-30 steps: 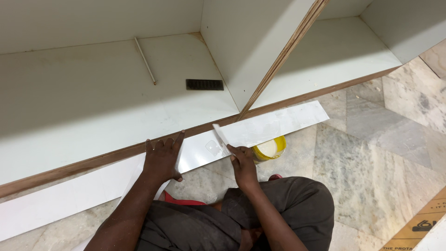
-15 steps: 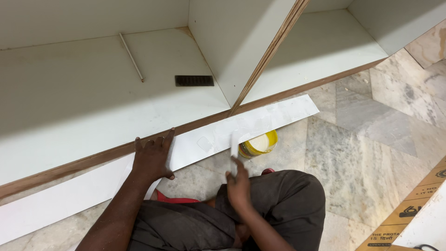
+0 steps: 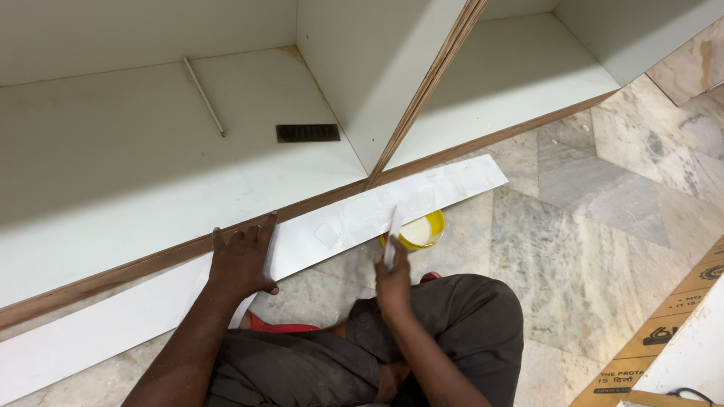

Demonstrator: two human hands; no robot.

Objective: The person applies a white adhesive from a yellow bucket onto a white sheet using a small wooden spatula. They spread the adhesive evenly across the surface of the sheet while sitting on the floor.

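My left hand lies flat, fingers spread, on a long white laminate strip that rests on the floor along the brown front edge of a white cabinet. Wet white glue is smeared on the strip near its right part. My right hand grips a small white spreader, its blade pointing up over a yellow tub of white glue that sits just under the strip's near edge.
Inside the white cabinet lie a thin rod and a dark rectangular piece; a vertical divider splits it. The floor is grey marble. A cardboard box sits at lower right. My bent knees in dark trousers fill the bottom.
My right hand has pulled the spreader back off the strip toward the yellow tub. The left hand stays pressed on the strip. The view has shifted slightly.
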